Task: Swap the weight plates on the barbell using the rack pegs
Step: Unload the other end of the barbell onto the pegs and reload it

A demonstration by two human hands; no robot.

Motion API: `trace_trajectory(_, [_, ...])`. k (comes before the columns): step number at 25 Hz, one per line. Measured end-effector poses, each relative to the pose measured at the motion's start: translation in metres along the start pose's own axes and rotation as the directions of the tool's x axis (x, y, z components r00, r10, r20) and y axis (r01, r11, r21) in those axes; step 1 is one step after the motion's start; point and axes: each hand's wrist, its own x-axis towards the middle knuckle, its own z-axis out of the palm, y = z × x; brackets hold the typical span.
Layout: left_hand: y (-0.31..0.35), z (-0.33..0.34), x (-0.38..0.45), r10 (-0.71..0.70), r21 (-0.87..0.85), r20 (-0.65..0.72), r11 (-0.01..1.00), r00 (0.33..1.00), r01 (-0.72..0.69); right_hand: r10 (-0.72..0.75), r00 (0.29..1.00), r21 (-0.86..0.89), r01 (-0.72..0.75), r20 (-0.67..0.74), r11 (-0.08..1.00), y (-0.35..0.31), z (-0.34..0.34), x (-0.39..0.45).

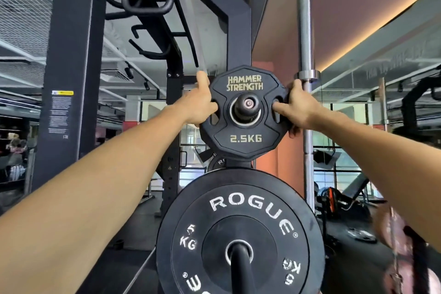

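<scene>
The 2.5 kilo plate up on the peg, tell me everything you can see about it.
The 2.5KG plate is black and many-sided with a rubbery look, lettered HAMMER STRENGTH above its hole and 2.5KG below in pale gold. Grip slots flank a metal-ringed centre hole, through which the rack peg passes. It faces the camera upright. The left hand and right hand grip opposite edges, fingers hooked into the slots. It sits just above the larger ROGUE plate; whether they touch is unclear.

Both hands grip a 2.5 kg plate on a rack peg.
Left hand (199, 102) and right hand (296, 108) hold the 2.5 kg plate (244, 138) by its side slots, on the rack peg (248, 103), above a 5 kg plate (238, 222).
</scene>
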Motion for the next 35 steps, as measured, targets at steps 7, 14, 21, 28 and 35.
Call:
trace_trajectory(7, [-0.027,0.036,0.026,0.051,0.259,-0.081,0.965,0.995,-0.028,-0.098,0.995,-0.363,0.081,-0.028,0.928,0.030,0.032,0.021])
trace_trajectory(14, [-0.046,0.059,0.048,0.070,0.245,-0.135,0.969,0.988,-0.036,-0.123,0.992,-0.507,0.103,-0.006,0.856,0.045,0.057,0.040])
trace_trajectory(21, [-0.032,0.057,0.039,0.023,0.264,-0.146,0.964,0.989,0.017,-0.018,0.999,-0.639,0.033,0.029,0.769,0.036,0.054,0.035])
trace_trajectory(28, [-0.048,0.085,-0.008,-0.147,0.110,-0.026,0.983,0.989,0.149,0.200,0.973,-0.427,-0.133,0.116,0.894,0.049,0.076,-0.007])
trace_trajectory(35, [-0.107,0.134,-0.114,-0.358,0.086,0.244,0.934,0.901,0.347,0.459,0.844,-0.336,-0.362,0.278,0.870,0.108,0.101,-0.099])
